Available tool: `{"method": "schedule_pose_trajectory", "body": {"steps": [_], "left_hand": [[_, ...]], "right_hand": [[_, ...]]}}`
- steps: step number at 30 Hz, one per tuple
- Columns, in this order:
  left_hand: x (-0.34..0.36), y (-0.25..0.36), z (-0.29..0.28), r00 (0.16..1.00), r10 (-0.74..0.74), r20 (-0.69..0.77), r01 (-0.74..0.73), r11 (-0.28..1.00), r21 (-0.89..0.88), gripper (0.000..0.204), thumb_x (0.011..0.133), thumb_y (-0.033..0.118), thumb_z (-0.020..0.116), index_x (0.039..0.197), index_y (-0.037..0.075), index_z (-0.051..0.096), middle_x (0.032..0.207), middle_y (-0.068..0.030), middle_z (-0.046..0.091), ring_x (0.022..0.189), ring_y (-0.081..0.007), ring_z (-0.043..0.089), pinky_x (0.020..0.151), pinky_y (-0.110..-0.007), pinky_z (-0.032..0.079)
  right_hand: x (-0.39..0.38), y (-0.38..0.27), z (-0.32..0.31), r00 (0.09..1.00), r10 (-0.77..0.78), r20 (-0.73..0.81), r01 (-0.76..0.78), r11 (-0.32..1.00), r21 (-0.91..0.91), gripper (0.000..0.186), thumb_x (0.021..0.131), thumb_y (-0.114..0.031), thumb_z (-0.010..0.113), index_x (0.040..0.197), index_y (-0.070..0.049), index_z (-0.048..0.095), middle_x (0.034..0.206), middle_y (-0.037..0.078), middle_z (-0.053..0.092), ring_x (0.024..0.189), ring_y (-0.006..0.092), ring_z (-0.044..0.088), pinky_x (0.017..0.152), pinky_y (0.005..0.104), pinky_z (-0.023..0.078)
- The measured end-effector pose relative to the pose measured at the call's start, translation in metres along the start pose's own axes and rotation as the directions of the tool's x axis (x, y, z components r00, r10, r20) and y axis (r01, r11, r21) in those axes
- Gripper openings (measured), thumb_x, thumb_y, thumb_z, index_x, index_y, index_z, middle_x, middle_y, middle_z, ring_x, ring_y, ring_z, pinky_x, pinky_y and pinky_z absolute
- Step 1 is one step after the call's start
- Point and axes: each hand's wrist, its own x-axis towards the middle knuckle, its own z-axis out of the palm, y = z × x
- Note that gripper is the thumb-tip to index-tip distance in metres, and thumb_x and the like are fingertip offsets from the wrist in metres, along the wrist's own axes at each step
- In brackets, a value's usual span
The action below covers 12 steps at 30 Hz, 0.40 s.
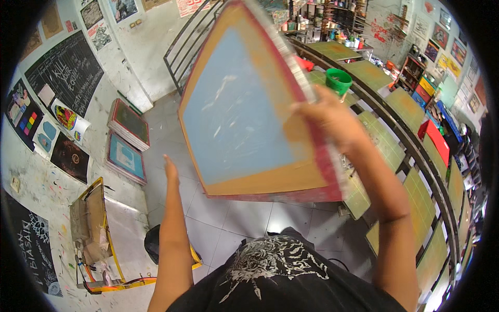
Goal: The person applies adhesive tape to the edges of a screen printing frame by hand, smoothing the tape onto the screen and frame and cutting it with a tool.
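My right hand (335, 122) grips the right edge of a screen printing frame (239, 109), thumb over the face and the other fingers out of sight. The frame is tilted up in front of me and a little blurred. It has a pale blue mesh panel, an ochre border and dark red edges. Lower left of it, my left hand (171, 169) shows edge-on with fingers stretched out. Nothing is in that hand, and it stays apart from the frame.
Stacked screen frames (126, 156) lean against the left wall. A yellow-edged rack (106, 239) stands nearer me. To the right, a curved metal rail (416, 151) runs past several green printing boards (382, 138); a green bucket (338, 80) sits beside it. Grey tiles (208, 208) cover the floor.
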Motion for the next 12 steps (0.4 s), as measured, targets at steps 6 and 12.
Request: {"method": "schedule_pose_trajectory", "body": {"steps": [6,12], "left_hand": [[0.038,0.179,-0.019,0.879,-0.104,0.466,0.165,0.982,-0.091,0.093,0.087,0.08,0.039,0.129,-0.003,0.048,0.108,-0.018,0.06,0.093,-0.0322,0.062,0.078,-0.044,0.053],[0.192,0.155,-0.047,0.419,-0.533,0.735,0.614,0.763,0.204,0.097,0.083,0.08,0.048,0.129,-0.005,0.048,0.11,-0.0224,0.065,0.095,-0.0354,0.068,0.08,-0.047,0.057]], "right_hand": [[0.101,0.184,0.124,0.949,-0.018,0.315,0.137,0.923,-0.36,0.052,0.082,-0.013,0.067,0.128,0.004,0.051,0.109,0.021,0.064,0.099,0.0291,0.063,0.089,0.0389,0.051],[0.174,0.299,0.209,0.818,0.123,0.562,0.091,0.937,-0.337,0.055,0.078,-0.01,0.063,0.131,-0.004,0.051,0.119,0.025,0.055,0.109,0.0424,0.057,0.095,0.05,0.047]]}}
